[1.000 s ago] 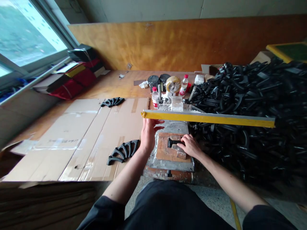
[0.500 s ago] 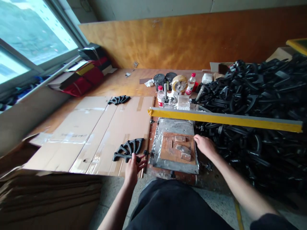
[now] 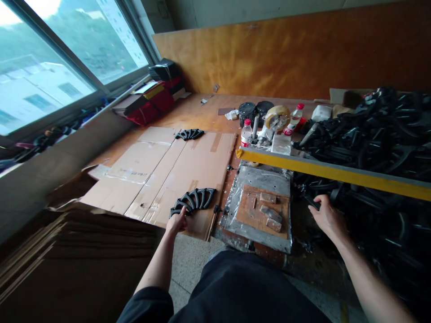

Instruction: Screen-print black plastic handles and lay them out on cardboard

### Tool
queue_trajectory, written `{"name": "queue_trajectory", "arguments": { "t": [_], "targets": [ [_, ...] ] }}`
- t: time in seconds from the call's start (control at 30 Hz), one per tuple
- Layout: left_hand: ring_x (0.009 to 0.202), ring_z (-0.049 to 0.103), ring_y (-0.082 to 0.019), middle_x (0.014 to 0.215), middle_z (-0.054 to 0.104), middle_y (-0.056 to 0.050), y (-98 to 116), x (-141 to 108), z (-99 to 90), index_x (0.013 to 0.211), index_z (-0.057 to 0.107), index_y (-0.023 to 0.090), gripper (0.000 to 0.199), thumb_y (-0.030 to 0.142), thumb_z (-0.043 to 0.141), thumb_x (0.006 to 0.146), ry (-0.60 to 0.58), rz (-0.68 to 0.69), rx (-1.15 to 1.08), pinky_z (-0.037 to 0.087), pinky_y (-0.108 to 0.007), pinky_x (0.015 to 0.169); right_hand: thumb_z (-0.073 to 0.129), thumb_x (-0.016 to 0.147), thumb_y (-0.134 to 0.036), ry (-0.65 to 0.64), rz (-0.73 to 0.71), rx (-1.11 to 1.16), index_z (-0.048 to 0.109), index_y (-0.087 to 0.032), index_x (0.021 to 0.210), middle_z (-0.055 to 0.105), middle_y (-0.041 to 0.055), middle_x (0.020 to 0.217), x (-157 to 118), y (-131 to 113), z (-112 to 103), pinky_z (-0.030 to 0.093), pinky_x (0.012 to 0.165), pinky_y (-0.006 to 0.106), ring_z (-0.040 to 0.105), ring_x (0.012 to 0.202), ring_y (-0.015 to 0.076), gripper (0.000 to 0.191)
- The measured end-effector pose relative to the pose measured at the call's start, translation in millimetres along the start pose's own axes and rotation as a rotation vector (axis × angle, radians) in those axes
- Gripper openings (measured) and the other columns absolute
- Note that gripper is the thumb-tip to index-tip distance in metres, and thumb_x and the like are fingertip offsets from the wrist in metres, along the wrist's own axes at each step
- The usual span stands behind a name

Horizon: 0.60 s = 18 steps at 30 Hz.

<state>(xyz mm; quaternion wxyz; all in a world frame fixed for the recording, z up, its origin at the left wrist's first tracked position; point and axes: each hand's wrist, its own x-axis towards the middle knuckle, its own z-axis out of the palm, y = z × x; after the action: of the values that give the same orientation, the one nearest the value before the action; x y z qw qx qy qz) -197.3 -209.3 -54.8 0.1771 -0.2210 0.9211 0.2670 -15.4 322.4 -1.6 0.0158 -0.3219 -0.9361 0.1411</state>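
On the cardboard sheet (image 3: 158, 166), a row of several curved black plastic parts (image 3: 198, 199) lies fanned out, overlapping side by side. My left hand (image 3: 177, 220) is at the near left end of this row, fingers closed on the nearest curved black part, thumb on top. Much of that part is hidden by the hand. To the right, my right hand (image 3: 327, 217) grips a black plastic part (image 3: 313, 202) at the edge of a large heap of similar black parts (image 3: 367, 152). A second, smaller fan of black parts (image 3: 190, 134) rests farther back on the cardboard.
Between my hands lies a metal plate (image 3: 232, 220) bearing a wooden board (image 3: 247, 215) with small blocks. A yellow-edged bar (image 3: 323, 170) crosses above the heap's front. Bottles (image 3: 247, 134), black tubs (image 3: 247, 112) and a tape roll (image 3: 278, 117) stand behind. Folded cardboard (image 3: 84, 255) is stacked lower left.
My left hand has moved to the near left end of the fanned row. My right hand has moved from the board's edge to the heap and now holds a black part. The view has turned left.
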Motion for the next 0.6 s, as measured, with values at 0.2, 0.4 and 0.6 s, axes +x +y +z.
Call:
{"name": "queue_trajectory", "arguments": {
  "t": [0.2,0.4,0.6],
  "targets": [
    [0.131,0.041,-0.035,0.143,0.045,-0.015,26.3,-35.6,26.0,0.134,0.047,0.023,0.063,0.059,0.045,0.083,0.289,0.096,0.192,0.039,-0.051,0.101,0.037,0.096,-0.042,-0.105,-0.446,0.353,0.048,-0.022,0.112,0.071,0.0098,0.096,-22.8,-70.8,8.3,0.049,0.066,0.031,0.069,0.081,0.0234,0.028],
    [0.134,0.032,-0.040,0.149,0.039,-0.013,65.8,-33.4,47.0,0.134,0.052,0.024,0.067,0.064,0.042,0.083,0.163,0.087,0.266,0.038,-0.053,0.100,0.039,0.099,-0.028,-0.192,-0.697,-0.174,0.051,-0.017,0.097,0.070,0.0090,0.083,-19.7,-108.8,32.2,0.041,0.062,0.026,0.068,0.074,0.0204,0.016],
    [0.123,0.043,-0.043,0.140,0.046,-0.019,75.2,-16.2,52.8,0.127,0.056,0.019,0.070,0.066,0.048,0.076,0.190,0.026,0.270,0.041,-0.055,0.090,0.049,0.095,-0.035,-0.009,-0.713,-0.307,0.059,-0.019,0.096,0.069,0.0114,0.088,-19.8,-115.7,19.2,0.045,0.068,0.032,0.064,0.084,0.0250,0.019]
  ]
}}
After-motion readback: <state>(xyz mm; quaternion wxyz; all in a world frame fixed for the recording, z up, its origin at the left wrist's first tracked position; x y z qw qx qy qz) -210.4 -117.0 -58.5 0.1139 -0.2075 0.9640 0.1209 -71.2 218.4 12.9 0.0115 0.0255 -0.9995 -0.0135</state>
